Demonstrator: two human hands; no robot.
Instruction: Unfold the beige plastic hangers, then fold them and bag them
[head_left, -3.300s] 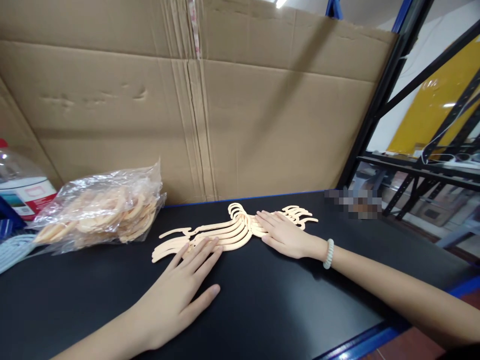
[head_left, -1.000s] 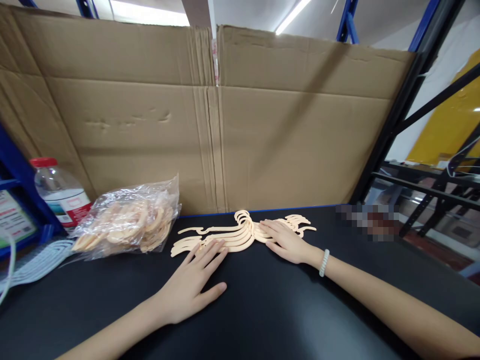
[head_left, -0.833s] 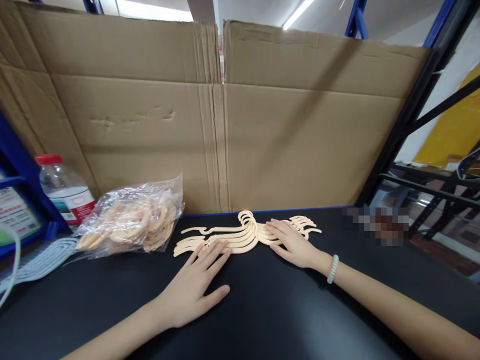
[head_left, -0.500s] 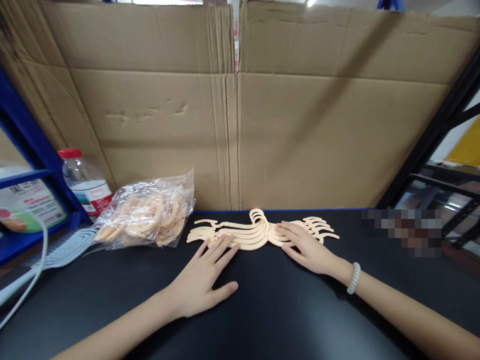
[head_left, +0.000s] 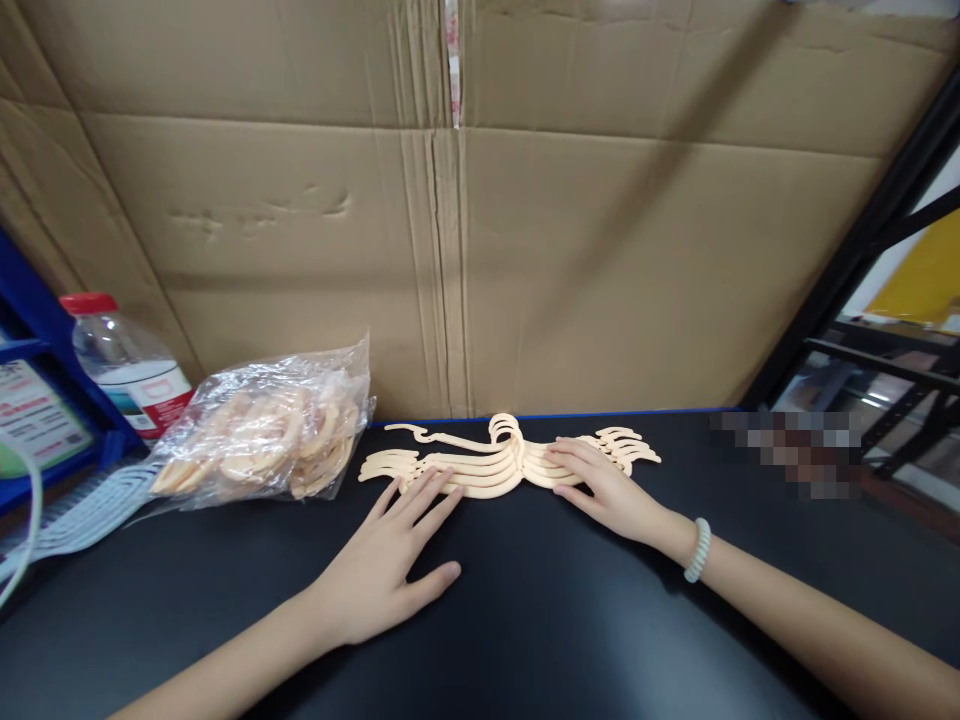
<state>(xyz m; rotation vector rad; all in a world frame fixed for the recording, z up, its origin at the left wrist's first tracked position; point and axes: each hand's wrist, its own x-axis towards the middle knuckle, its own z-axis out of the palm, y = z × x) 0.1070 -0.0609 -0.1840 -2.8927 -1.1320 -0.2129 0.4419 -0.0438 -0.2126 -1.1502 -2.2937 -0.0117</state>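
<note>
Several cream plastic hangers (head_left: 495,465) lie fanned in a flat overlapping row on the black tabletop (head_left: 540,630), near the cardboard wall. My left hand (head_left: 386,560) rests flat with fingers stretched out, fingertips touching the left arms of the hangers. My right hand (head_left: 607,488), with a pale bead bracelet on the wrist, lies flat and open over the right arms of the hangers. Neither hand grips anything.
A clear plastic bag (head_left: 262,435) of more cream hangers lies to the left. Behind it stands a water bottle (head_left: 124,365) with a red cap, beside a blue shelf post. A tall cardboard sheet (head_left: 450,220) walls the back. Black metal racking (head_left: 862,290) stands to the right.
Both hands stay flat on the hangers in the same pose. The camera view has swung left and tilted; the hanger row sits as before.
</note>
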